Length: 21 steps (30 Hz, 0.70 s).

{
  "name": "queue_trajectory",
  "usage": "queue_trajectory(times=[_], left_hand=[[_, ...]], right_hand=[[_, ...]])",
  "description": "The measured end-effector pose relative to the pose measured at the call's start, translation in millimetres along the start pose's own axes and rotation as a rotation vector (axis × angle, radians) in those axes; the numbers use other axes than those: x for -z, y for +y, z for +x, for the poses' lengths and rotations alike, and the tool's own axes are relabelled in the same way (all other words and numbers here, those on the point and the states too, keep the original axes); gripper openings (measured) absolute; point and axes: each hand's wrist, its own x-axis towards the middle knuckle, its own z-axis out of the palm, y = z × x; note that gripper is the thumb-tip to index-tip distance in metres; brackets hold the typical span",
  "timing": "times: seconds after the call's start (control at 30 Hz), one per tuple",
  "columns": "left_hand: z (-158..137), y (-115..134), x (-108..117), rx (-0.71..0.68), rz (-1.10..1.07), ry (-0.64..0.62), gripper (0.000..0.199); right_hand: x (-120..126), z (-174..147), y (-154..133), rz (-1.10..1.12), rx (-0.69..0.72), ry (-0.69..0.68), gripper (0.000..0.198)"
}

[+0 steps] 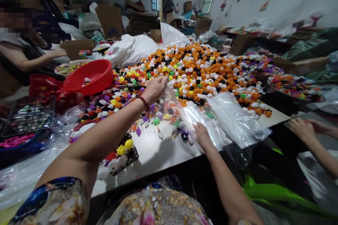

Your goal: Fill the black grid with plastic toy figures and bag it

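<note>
My left hand (155, 90) is raised over the front of a big pile of small colourful plastic pieces (208, 66), its fingers pinched on the upper end of a clear plastic bag (188, 114). The bag slants down to the right from there. Lower down, my right hand (202, 135) grips the bag's other part near the table edge; its fingertips are partly hidden. Right beside it lies a stack of flat clear bags (236, 119). Under my left forearm a small black basket (134, 156) contains yellow, red and white pieces.
A red basin (91, 77) stands at left, near black crates (29, 116) and loose plastic film. At right, a bowl of mixed pieces (294, 89) sits beside another person's hands (302, 128). Another person (21, 52) is at far left. A green stool (266, 190) is below.
</note>
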Motion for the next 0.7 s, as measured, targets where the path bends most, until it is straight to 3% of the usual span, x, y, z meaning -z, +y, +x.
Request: queue_trajectory(times=[0.13, 0.2, 0.3, 0.37, 0.43, 0.53, 0.6, 0.7], left_hand=[[-2, 10, 28, -0.094, -0.115, 0.113, 0.048], [-16, 7, 35, -0.086, -0.149, 0.111, 0.05], [-47, -8, 30, -0.064, -0.165, 0.08, 0.055], [-69, -21, 22, -0.095, -0.1, 0.034, 0.058], [-89, -30, 13, -0.135, -0.012, -0.026, 0.058], [-114, -35, 5, -0.125, 0.105, -0.125, 0.058], [-125, -36, 6, -0.106, 0.157, -0.178, 0.058], [-135, -42, 16, -0.076, 0.161, -0.154, 0.056]], right_hand=[[17, 8, 2, 0.17, -0.037, 0.003, 0.029], [35, 14, -4, 0.318, -0.111, 0.09, 0.023], [72, 17, -34, 0.612, -0.157, 0.261, 0.04], [96, 12, -69, 0.913, -0.112, 0.182, 0.051], [114, 4, -110, 1.221, -0.016, -0.003, 0.058], [124, -6, -161, 1.367, 0.142, -0.113, 0.048], [123, -9, -179, 1.408, 0.192, -0.136, 0.038], [117, -11, -182, 1.546, 0.115, -0.202, 0.043]])
